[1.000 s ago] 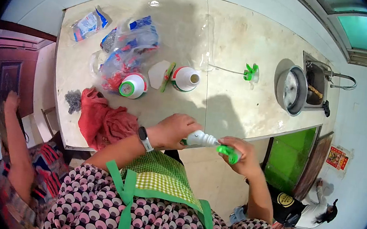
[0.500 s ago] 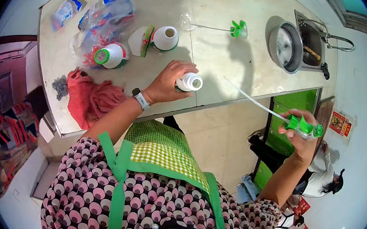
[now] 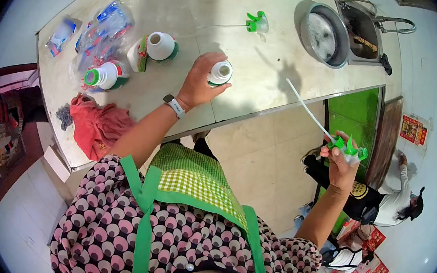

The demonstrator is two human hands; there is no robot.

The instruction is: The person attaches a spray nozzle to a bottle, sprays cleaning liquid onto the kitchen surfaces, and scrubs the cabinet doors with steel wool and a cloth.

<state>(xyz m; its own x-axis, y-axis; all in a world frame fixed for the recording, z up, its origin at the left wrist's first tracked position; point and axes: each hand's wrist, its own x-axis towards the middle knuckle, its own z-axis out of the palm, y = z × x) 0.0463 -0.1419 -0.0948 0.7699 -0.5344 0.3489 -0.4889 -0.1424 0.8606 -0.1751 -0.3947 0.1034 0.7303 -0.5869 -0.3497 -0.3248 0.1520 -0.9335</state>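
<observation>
- Bottle (image 3: 220,74) now: mouth open, nr counter (image 3: 255,95) front edge; can't tell if it's touching down.
- L hand (image 3: 198,84) has it, fingers curled round, thumb nr side, part closed.
- R hand (image 3: 339,168) out past the edge, fingers bent round spray head (image 3: 349,150), partly closed; tube (image 3: 306,108) pokes up & back twd counter.
- Nr L hand: open btl (image 3: 161,47), sponge (image 3: 138,54) just beside, then green-top btl (image 3: 109,75).
- Plastic wrap (image 3: 104,34) behind; red cloth (image 3: 97,126) nr corner, scourer (image 3: 64,116) beside.
- Far side: 2nd sprayer (image 3: 256,23) lying down, basin (image 3: 325,37) w/ suds beside sink (image 3: 361,39).
- Person (image 3: 389,208) off R by wall.
</observation>
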